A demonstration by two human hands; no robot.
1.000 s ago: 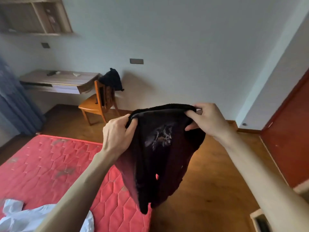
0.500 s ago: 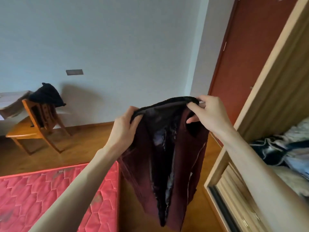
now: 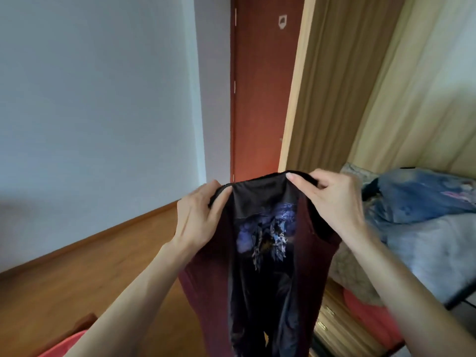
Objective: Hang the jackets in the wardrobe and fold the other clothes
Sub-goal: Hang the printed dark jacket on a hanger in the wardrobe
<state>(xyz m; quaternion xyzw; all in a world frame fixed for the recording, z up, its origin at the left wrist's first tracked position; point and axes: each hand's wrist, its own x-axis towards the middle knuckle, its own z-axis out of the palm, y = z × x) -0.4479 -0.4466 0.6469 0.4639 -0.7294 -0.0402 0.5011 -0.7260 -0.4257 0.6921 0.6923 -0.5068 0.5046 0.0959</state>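
Jacket [image 3: 260, 253]: held up by collar, not yet hung.
Left hand [image 3: 199, 217]: fingers curled, gripped collar.
Right hand [image 3: 332, 202]: pinched collar.
Wardrobe [image 3: 360, 99]: open, clothes [image 3: 422, 199] piled inside, unfolded.

the jacket [image 3: 260, 256] is dark red outside and black inside, with a blue and white picture on the black part. the door [image 3: 260, 88] is red-brown. the floor [image 3: 85, 266] is brown wood. the wall [image 3: 98, 99] is pale.

No legible text, label or number anywhere.
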